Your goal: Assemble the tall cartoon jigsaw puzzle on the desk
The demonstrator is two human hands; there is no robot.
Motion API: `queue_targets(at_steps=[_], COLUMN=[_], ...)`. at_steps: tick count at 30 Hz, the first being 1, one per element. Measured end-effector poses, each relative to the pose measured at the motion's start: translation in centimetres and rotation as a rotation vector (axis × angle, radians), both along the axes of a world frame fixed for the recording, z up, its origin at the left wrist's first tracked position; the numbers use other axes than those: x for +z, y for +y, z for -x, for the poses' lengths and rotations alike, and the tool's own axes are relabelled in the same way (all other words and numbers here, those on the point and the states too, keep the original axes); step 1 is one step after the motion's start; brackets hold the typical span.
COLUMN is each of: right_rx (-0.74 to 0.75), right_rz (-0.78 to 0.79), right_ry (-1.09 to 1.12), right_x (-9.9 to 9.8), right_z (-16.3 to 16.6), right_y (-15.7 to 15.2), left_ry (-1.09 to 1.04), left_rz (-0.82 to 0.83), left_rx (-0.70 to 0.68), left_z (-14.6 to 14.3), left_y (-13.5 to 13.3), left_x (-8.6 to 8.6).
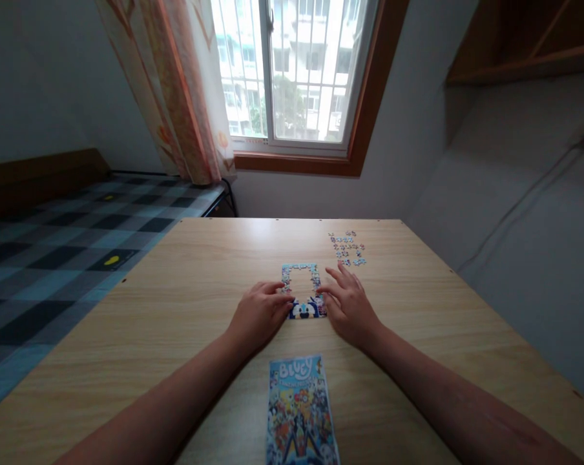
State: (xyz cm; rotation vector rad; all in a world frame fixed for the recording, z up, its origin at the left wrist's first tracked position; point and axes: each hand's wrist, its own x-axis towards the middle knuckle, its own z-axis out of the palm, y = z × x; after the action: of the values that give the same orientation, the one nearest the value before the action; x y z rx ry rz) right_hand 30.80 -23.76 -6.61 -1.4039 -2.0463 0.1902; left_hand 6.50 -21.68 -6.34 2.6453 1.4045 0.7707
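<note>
A partly assembled jigsaw puzzle lies flat on the wooden table, its joined pieces forming a rectangular border around bare wood. A dark blue cartoon face shows along its near edge. My left hand rests at the puzzle's left side, fingertips touching the border. On the opposite side, my right hand has its fingers spread, the thumb and index at the right border. Neither hand visibly holds a piece. Loose puzzle pieces lie scattered beyond my right hand. Nearer to me is a colourful picture sheet with "BLUEY" printed on it.
The wooden table reaches toward the wall below a barred window. A bed with a checked cover stands to the left, beside a curtain. A wall shelf and a cable are on the right.
</note>
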Motion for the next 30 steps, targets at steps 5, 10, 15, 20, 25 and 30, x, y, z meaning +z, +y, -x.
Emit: queue_targets(at_steps=[5,10,15,20,25,30], right_rx=[0.052,0.058,0.064,0.024,0.017,0.011], right_rz=[0.033,0.042,0.022,-0.016,-0.071,-0.075], right_ry=[-0.065,-0.079,-0.039,0.051,0.071,0.043], right_x=[0.1,0.0,0.0,-0.1,-0.3,-0.1], right_z=[0.5,0.7,0.6,0.5,0.5,0.5], right_y=[-0.2,-0.2,-0.1,0.1,0.1,-0.1], left_ry=[0.029,0.038,0.036,-0.040,-0.175,-0.321], left_rz=[-0.004,-0.012,0.005,-0.006,-0.047,0.053], left_rx=[-0.012,-0.007,0.007,-0.001,-0.022,0.096], left_z=[0.1,-0.1,-0.2,0.0,-0.1,0.1], left_y=[0.3,0.3,0.2,0.4,0.3,0.6], left_x=[0.0,0.3,0.4,0.0,0.2,1.0])
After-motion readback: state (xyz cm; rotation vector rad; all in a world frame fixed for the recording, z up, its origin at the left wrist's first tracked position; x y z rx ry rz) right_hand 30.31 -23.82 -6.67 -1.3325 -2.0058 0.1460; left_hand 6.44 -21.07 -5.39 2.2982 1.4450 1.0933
